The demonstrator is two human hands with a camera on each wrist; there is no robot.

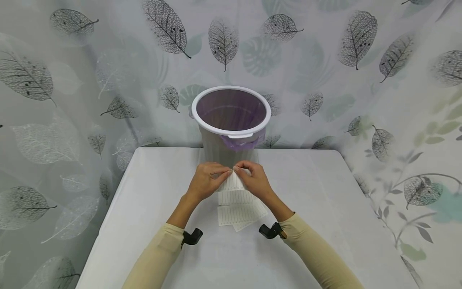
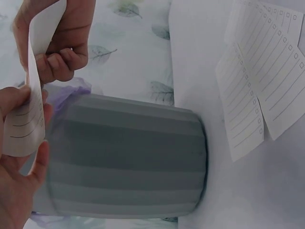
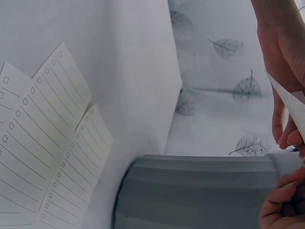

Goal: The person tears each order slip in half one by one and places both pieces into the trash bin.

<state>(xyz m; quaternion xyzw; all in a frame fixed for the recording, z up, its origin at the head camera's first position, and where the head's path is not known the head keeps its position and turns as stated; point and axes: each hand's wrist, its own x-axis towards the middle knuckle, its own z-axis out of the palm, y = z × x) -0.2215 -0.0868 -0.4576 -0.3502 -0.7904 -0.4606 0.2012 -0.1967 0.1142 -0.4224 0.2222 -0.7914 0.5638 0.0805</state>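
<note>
Both hands meet in front of the bin in the head view, holding up a lined checklist sheet [image 1: 232,183]. My left hand [image 1: 208,181] pinches its top edge between thumb and fingers. My right hand [image 1: 255,180] pinches the same edge close beside it. In the left wrist view the sheet [image 2: 29,119] looks bowed, with ruled lines on its lower part. More checklist sheets [image 1: 234,214] lie overlapping on the table below the hands. Their printed lines and small square boxes show in the right wrist view, where the held sheet [image 3: 291,102] is seen nearly edge-on.
A grey ribbed bin [image 1: 227,150] with a white rim [image 1: 232,133] and a purple liner [image 1: 240,142] stands at the table's back edge. The table [image 1: 162,176] has a white cover. A leaf-patterned curtain [image 1: 260,56] hangs behind and along both sides.
</note>
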